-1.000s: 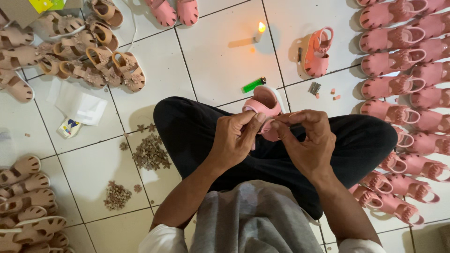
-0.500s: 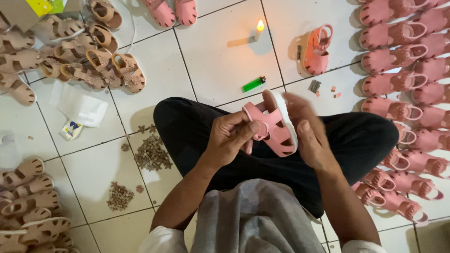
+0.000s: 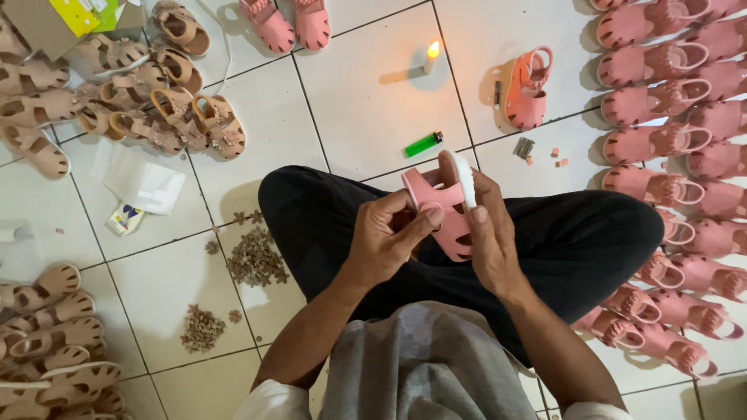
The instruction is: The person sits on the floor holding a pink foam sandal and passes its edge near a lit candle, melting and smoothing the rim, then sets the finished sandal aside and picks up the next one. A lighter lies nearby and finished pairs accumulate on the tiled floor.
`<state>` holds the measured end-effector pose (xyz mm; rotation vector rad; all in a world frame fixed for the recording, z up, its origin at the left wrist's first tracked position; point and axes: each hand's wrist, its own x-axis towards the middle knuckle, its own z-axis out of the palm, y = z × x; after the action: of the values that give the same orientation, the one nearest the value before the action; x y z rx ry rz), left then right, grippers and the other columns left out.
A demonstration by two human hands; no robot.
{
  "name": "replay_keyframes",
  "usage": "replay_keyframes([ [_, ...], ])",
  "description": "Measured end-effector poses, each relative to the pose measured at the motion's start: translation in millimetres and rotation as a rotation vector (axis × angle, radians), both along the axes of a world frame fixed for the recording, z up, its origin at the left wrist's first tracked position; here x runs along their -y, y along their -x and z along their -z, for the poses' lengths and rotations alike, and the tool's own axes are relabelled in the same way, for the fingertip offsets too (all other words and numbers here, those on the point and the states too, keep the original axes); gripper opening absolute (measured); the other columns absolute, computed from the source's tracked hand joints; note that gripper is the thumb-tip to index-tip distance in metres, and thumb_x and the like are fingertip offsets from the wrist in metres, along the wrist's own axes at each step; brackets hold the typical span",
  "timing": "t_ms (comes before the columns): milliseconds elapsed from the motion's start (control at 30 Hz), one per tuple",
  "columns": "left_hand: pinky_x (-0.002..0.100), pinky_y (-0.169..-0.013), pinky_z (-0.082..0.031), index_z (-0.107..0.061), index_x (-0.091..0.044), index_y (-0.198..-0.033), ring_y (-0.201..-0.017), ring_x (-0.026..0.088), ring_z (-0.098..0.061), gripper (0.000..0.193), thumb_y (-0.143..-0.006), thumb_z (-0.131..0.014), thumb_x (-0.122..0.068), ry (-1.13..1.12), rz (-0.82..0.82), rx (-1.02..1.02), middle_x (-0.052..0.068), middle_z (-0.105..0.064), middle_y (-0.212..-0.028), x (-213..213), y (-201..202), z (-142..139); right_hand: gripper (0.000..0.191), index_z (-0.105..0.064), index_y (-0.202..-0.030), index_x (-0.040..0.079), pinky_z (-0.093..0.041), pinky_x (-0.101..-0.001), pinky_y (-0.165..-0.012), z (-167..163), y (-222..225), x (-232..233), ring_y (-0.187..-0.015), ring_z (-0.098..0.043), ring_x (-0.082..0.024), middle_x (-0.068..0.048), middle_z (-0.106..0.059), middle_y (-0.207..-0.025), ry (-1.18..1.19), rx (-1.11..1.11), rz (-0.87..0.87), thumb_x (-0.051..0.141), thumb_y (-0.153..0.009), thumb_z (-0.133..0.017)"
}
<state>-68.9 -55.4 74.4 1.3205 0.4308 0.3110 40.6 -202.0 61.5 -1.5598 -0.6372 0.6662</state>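
Since a second ago, both hands have lifted the pink sandal [image 3: 443, 214] away from the lap and turned it, so its white sole edge now faces up and to the right; half a second ago it sat in nearly the same tilted pose. Head view, looking down: a person sits cross-legged on a white tiled floor [image 3: 366, 85]. Their left hand [image 3: 385, 237] pinches the sandal's strap near the buckle end, fingers closed on it. Their right hand [image 3: 490, 233] wraps around the sole from the right side, gripping it. The sandal is held above the black-trousered knees, clear of the floor. A lit candle [image 3: 430, 58] stands on the tiles ahead, with a green lighter [image 3: 422, 145] between it and the knees. The flame seems the main risk: a strap or a sleeve brought close could scorch or melt, and a knock could tip the candle. The strap could also slip from the pinch. No real containers show; pink sandals lie in rows on the right [image 3: 669, 93], tan sandals are heaped on the left [image 3: 117, 93], and small brown flower-shaped trims [image 3: 253, 260] lie loose in piles on the floor. A clear plastic bag [image 3: 144, 183] lies flat; whether anything is inside cannot be told.
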Motion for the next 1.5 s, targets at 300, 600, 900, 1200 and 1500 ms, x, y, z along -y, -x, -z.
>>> replay_keyframes([
  [300,0.019,-0.052,-0.040,-0.062,-0.003,-0.101,-0.056,-0.001,-0.051,0.019,-0.099,-0.074,-0.018,-0.189,-0.075,-0.017,-0.003,-0.064,-0.076,-14.8,1.5,12.5,0.058,-0.050,-0.150,-0.003,-0.049,-0.0277,-0.078,42.1,9.5,2.4,-0.094,-0.059,-0.014,-0.011,-0.064,-0.115,-0.135,-0.649,0.186,0.041,-0.113,-0.041],
  [600,0.030,-0.097,-0.054,-0.052,-0.006,-0.139,-0.113,0.012,-0.065,0.047,-0.111,-0.042,-0.043,0.578,-0.153,0.044,0.006,-0.064,-0.130,5.6,-6.0,81.1,0.042,-0.061,-0.138,0.006,-0.047,-0.0223,-0.060,66.2,16.9,-21.3,-0.081,-0.052,-0.008,-0.001,-0.063,-0.103,0.190,-0.568,0.392,0.033,-0.110,-0.045],
  [900,0.037,-0.099,-0.055,-0.054,-0.003,-0.136,-0.111,0.019,-0.066,0.053,-0.108,-0.048,-0.047,0.818,-0.147,0.097,0.010,-0.067,-0.123,-8.1,0.2,100.9,0.030,-0.056,-0.135,-0.001,-0.052,-0.0226,-0.080,61.4,2.1,-21.8,-0.091,-0.059,-0.007,-0.006,-0.063,-0.110,-0.136,-0.032,0.137,0.017,-0.111,-0.058],
  [1200,0.028,-0.081,-0.049,-0.053,-0.008,-0.137,-0.085,0.012,-0.055,0.060,-0.102,-0.052,-0.057,0.572,-0.107,0.135,0.003,-0.056,-0.095,-17.9,-8.4,91.7,0.039,-0.064,-0.133,0.001,-0.057,-0.0362,-0.089,35.9,25.4,-32.4,-0.106,-0.068,-0.027,-0.018,-0.065,-0.124,0.164,0.550,-0.090,0.017,-0.098,-0.070],
  [1500,0.032,-0.071,-0.050,-0.051,0.004,-0.121,-0.078,0.020,-0.058,0.059,-0.112,-0.049,-0.054,0.556,-0.142,0.113,0.012,-0.058,-0.091,-31.7,-8.0,108.2,0.041,-0.066,-0.123,0.003,-0.058,-0.0386,-0.089,19.8,14.0,-50.2,-0.120,-0.064,-0.032,-0.021,-0.054,-0.141,0.176,0.615,-0.175,0.017,-0.087,-0.079],
])
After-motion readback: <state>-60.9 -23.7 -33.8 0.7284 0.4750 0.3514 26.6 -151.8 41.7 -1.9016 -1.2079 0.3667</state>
